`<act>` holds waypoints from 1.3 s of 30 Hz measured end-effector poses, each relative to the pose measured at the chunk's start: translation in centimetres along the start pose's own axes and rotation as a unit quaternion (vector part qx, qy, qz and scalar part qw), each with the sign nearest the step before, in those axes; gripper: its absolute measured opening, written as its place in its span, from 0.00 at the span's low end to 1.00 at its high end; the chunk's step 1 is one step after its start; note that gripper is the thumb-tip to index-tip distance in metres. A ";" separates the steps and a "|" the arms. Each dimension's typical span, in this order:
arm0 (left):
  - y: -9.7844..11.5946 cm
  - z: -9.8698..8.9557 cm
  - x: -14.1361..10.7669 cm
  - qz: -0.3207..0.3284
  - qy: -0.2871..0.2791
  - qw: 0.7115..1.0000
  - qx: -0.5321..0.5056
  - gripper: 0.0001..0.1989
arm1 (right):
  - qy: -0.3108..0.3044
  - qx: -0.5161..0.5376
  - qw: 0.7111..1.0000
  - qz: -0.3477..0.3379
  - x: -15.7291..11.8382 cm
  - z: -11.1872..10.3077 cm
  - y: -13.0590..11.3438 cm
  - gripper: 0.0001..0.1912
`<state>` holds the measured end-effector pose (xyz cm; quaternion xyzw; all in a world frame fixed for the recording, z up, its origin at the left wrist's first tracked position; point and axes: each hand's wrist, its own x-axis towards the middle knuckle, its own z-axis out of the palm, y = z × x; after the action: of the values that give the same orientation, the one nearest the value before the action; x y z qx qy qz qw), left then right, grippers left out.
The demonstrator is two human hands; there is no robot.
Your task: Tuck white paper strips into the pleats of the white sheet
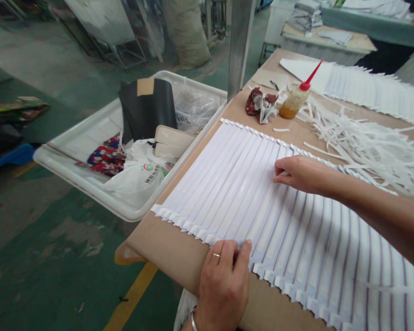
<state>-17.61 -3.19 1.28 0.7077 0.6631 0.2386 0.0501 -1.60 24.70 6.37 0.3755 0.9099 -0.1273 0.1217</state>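
A row of overlapping white strips (210,184) with jagged folded ends lies across the brown table (152,239). My left hand (224,280), with a ring on one finger, rests at the near edge of the strips, fingers bent and pressed on their ends. Above the middle of the row, my right hand (293,174) is closed, thumb and fingertips together; whatever is between them is too small to make out. Loose white narrow strips (352,142) are heaped beyond my right forearm.
A bottle with a red nozzle (294,102) stands beside crumpled wrapping (261,105). Further back lies a fanned white stack (359,87). Left of the table, a white bin (89,195) holds bags and a black sheet (146,110). A metal post (239,46) rises at the table edge.
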 end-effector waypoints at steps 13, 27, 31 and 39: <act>-1.1 2.4 -0.8 0.023 0.089 0.995 -0.027 0.17 | 0.061 0.116 0.990 0.048 4.3 -0.4 7.9 0.10; -2.1 1.8 -0.6 0.079 0.079 0.993 0.031 0.18 | 0.149 0.138 0.974 0.104 5.6 2.5 9.6 0.10; -2.1 2.0 -0.9 0.070 0.079 0.994 0.041 0.20 | 0.152 0.130 0.973 0.111 5.8 3.0 9.8 0.10; -1.7 1.6 -0.2 0.060 0.096 0.992 0.060 0.18 | 0.157 0.113 0.972 0.133 6.2 3.2 8.9 0.07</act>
<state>-18.53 -2.77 -0.87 0.7220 0.6339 0.2680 -0.0704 0.92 33.77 0.12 0.5195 0.8394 -0.1514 -0.0504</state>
